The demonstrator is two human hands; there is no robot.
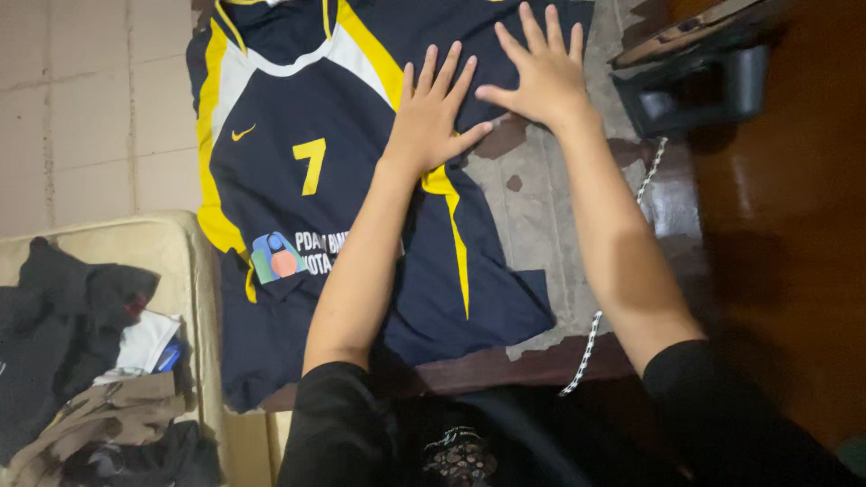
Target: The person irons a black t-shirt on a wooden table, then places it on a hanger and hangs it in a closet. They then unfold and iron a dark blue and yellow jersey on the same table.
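The scene is rather dim, with warm indoor light. The brightest part is the pale tiled floor (90, 99) at the upper left. The lower edge and the right side fall into deep shadow, where the dark sleeves lose all detail. A soft glare lies on the brown wooden surface (785, 180) at the right. Both forearms cast faint shadows on the jersey (298, 117). The picture is slightly soft and grainy, and the fingertips are a little blurred.
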